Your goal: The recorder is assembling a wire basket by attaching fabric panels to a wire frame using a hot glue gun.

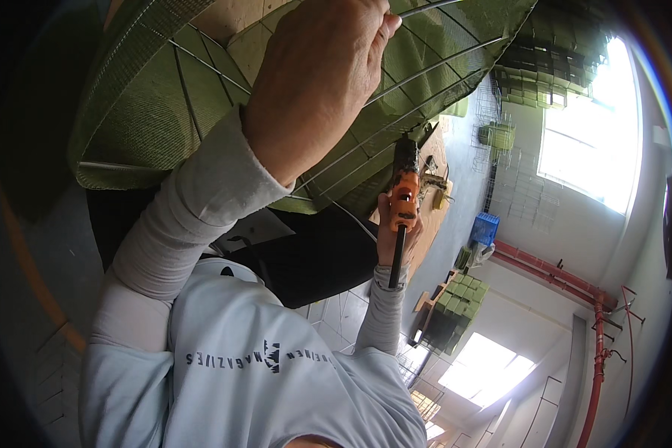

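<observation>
My left hand (317, 93) reaches up over a green mesh fabric piece (138, 138) stretched on a frame of thin metal wires (433, 69). Its fingers are closed at the top edge of the picture beside a wire; what they pinch there is hidden. In my right hand (387, 237) is an orange-and-black hand-held power tool (404, 200), its kind not clear. The tool's dark nose points up to the mesh's lower right edge, and a black rod-like part or hose runs down from its other end.
Behind the tool is a wooden board (434, 216) with small metal parts. Further off are a blue crate (484, 228), stacked green mesh boxes (459, 302), more hanging green boxes (545, 71) and a red pipe (597, 343) along the wall.
</observation>
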The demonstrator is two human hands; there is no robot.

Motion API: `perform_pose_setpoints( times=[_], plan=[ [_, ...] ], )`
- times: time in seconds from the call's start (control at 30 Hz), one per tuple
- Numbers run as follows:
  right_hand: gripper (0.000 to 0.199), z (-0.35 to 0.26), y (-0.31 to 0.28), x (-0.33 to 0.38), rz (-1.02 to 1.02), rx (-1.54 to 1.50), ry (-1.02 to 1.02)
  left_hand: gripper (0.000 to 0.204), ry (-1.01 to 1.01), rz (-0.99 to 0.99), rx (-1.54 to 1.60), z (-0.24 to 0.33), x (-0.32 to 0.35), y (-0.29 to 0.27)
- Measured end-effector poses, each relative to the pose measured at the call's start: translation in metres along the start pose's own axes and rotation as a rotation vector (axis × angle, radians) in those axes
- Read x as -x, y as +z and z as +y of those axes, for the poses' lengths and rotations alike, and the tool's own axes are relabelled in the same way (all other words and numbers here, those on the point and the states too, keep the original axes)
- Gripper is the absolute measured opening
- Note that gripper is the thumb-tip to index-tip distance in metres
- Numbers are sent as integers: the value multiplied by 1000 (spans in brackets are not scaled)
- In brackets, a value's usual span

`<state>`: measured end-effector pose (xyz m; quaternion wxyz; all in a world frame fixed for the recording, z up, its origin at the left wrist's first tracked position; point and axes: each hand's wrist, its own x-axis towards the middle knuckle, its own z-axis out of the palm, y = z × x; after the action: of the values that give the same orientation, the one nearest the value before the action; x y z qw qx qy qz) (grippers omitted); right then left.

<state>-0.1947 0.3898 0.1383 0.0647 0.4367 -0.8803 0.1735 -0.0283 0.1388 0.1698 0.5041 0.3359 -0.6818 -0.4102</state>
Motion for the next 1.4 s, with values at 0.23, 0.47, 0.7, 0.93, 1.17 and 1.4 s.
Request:
perform_pose_setpoints(
  times=[0.23,0.47,0.7,0.93,1.17,1.4],
  plan=[
    [29,1,0,-15,33,23,-40,26,3,25,11,4,0,-4],
    [30,7,3,-20,60,49,-38,26,1,13,2,0,1,-3],
    [28,6,4,-29,89,45,-74,24,-14,4,20,5,0,-6],
    [30,7,3,-32,88,34,-65,25,-70,-32,73,5,0,-4],
    [31,9,2,-37,53,91,-83,25,-46,-8,64,7,1,-6],
    [29,13,10,-41,84,45,-85,25,-8,40,-10,6,4,-8]
  ],
)
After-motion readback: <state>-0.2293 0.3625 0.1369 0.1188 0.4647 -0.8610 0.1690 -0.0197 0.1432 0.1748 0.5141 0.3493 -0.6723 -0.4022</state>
